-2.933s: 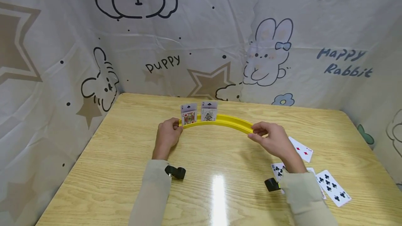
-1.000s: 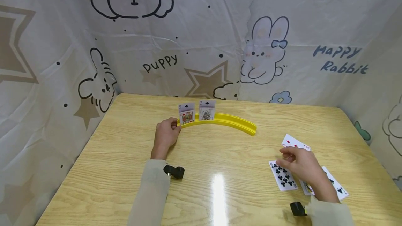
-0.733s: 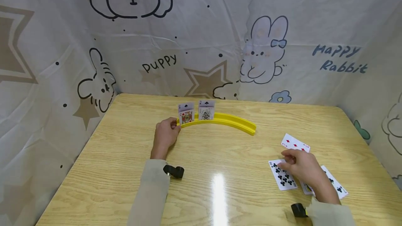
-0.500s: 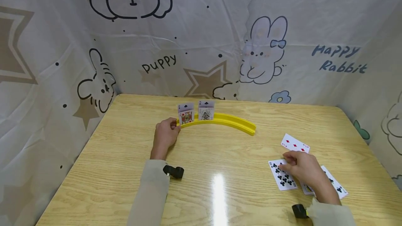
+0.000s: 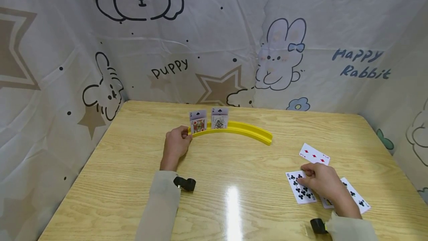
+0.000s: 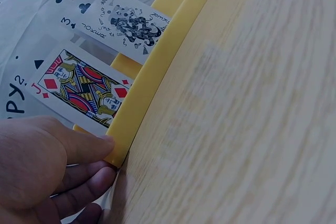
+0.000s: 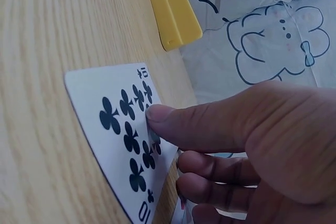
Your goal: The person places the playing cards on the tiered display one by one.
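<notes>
My left hand (image 5: 177, 143) pinches the left end of a curved yellow card holder (image 5: 249, 129), thumb in front. Two pairs of cards stand upright in its slots: a jack of diamonds (image 6: 84, 90) before a black two, and a joker (image 6: 128, 24) before a black three of clubs. Over at the right, my right hand (image 5: 322, 181) has its thumb on the face of the ten of clubs (image 7: 123, 124). Its other fingers are curled at that card's far edge, partly out of sight. The ten stays low over the table.
A three of diamonds (image 5: 314, 154) lies face up just beyond the right hand. Under the right wrist are a club card (image 5: 356, 196) and another card (image 5: 327, 203), both partly covered. A patterned cloth (image 5: 214, 40) hangs behind the wooden table (image 5: 214, 203).
My right hand has let go of the holder's right end and come down to the right onto the ten of clubs. The left hand keeps its grip on the left end.
</notes>
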{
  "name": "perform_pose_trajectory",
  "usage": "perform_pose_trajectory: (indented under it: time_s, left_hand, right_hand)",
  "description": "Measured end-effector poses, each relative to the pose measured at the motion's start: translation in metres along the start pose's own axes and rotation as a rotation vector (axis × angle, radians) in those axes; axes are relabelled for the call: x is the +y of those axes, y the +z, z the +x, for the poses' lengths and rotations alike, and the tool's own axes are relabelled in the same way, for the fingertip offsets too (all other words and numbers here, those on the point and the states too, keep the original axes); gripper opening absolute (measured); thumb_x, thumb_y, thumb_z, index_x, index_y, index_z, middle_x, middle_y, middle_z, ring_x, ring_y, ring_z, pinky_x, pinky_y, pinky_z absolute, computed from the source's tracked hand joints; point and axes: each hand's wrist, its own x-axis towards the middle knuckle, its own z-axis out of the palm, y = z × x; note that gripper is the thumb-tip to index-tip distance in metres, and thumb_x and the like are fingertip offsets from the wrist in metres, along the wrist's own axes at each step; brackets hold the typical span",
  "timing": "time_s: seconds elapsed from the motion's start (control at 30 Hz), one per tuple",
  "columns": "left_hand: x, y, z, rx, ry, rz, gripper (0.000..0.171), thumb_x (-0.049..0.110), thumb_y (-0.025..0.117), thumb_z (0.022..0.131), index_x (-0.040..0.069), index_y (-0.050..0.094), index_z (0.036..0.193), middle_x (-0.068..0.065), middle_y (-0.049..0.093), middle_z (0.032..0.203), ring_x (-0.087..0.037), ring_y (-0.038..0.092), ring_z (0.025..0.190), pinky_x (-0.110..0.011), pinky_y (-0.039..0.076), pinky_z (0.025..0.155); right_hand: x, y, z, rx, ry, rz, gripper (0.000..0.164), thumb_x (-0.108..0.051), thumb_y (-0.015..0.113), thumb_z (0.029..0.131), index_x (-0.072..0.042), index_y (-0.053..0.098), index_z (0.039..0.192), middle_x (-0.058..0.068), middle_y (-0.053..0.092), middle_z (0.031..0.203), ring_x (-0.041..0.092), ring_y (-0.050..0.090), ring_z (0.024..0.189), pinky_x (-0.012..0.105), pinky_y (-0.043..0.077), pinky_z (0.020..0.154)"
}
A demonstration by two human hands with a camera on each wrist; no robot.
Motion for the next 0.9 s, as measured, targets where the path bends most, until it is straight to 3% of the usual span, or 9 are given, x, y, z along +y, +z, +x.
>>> perform_pose_trajectory:
  time_s: [0.67, 0.9]
  left_hand:
    - [0.0021, -0.0016, -0.0005, 0.0, 0.013, 0.007, 0.03, 0.012, 0.071, 0.094, 0.001, 0.069, 0.121, -0.013, 0.07, 0.104, -0.025, 0.065, 0.096, -0.04, 0.054, 0.083]
    - [0.0008, -0.0009, 0.0, -0.003, 0.003, 0.015, 0.032, 0.012, 0.071, 0.094, 0.0, 0.068, 0.124, -0.014, 0.07, 0.105, -0.025, 0.066, 0.097, -0.041, 0.053, 0.084]
  right_hand:
    - [-0.0001, 0.0007, 0.0013, -0.002, 0.058, 0.038, 0.029, -0.012, 0.083, 0.08, 0.003, 0.064, 0.097, 0.002, 0.062, 0.082, 0.018, 0.056, 0.074, 0.035, 0.046, 0.066]
    - [-0.0022, -0.0003, 0.0016, -0.023, 0.065, 0.046, 0.029, -0.011, 0.082, 0.081, 0.006, 0.066, 0.1, 0.001, 0.062, 0.08, 0.017, 0.054, 0.072, 0.034, 0.045, 0.064]
